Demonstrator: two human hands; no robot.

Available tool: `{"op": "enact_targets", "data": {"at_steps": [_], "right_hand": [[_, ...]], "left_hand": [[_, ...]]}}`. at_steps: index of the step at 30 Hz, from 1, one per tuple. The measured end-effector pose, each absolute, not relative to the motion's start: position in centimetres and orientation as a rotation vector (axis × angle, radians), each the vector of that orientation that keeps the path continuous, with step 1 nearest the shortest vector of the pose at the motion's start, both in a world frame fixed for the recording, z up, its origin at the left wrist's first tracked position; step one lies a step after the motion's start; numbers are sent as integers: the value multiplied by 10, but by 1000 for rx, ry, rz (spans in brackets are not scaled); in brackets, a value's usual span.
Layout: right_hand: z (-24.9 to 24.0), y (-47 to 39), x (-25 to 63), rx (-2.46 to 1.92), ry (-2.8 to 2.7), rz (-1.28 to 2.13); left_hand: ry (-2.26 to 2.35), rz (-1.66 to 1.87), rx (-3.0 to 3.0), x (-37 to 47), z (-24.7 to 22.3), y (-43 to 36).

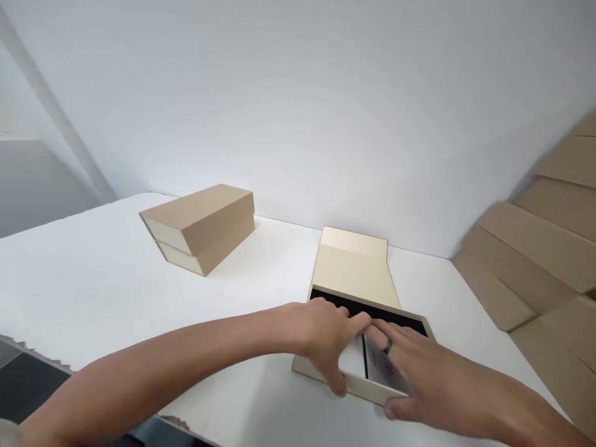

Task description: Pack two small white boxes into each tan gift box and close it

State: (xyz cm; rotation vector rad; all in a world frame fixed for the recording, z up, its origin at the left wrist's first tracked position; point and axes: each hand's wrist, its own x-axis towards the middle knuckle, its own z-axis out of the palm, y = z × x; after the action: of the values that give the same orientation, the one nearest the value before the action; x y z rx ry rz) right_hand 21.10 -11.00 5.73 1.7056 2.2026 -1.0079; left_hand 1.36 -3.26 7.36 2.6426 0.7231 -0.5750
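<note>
Nearest to us, our left forearm comes from the lower left, lying low and slanting to the right; our right one enters from the lower right. Our left hand (326, 332) is palm down over the left part of the open box (363, 389), its thumb down by the near wall. Our right hand (414, 355), with a dark ring (387, 346), lies over the right part, its thumb also at the near wall. In both hands the grip is spread, thumb apart from fingers; the foremost fingers seem to meet above the middle.

The box is on the desk (93, 279), right of centre. Its near wall runs left to right, dropping a little to the right. The cover (356, 267) lies behind it, so box and cover together point away from us, with the long axis towards the wall (298, 112). Farther left are two stacked boxes (198, 210).
</note>
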Motion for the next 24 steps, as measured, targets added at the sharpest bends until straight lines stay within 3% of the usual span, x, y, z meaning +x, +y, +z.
{"op": "enact_targets", "data": {"at_steps": [5,11,24], "right_hand": [[45,-118,215,1741,2132,-964],[34,-122,216,1764,2146,-850],[61,-103,200,1437,2141,-758]], "left_hand": [[788,-920,2586,28,89,-32],[749,-884,2654,27,91,-33],[719,-1044,2594,47,78,-26]]}}
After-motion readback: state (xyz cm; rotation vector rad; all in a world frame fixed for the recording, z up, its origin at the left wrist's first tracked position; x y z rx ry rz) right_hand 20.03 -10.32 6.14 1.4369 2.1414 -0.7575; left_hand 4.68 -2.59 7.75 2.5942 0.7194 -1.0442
